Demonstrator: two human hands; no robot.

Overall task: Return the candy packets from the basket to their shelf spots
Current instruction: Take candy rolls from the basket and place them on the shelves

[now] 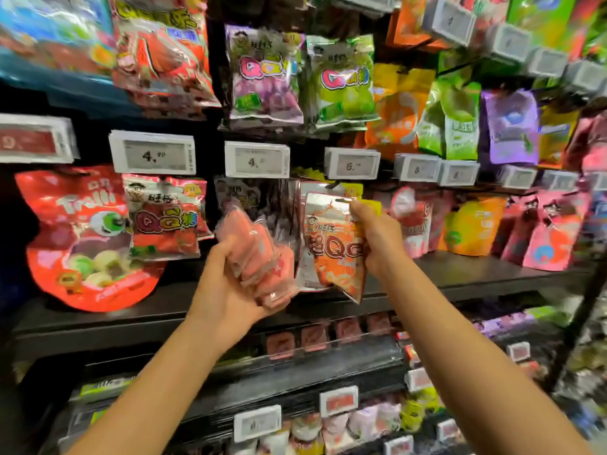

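Her right hand point(377, 238) pinched the orange packet point(335, 247) by its top, hanging upright just before its matching row, while the left hand point(226, 284) gripped pink packets point(259, 257) beside it.

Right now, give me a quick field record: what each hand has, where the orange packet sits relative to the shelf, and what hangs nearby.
left hand: grips a bundle of pink candy packets
right hand: pinches the orange QQ candy packet by its top edge
orange packet position: held up in front of the row below the price tag, lower corner hanging past the black shelf edge
nearby: red Trolli bag at left
basket: not in view
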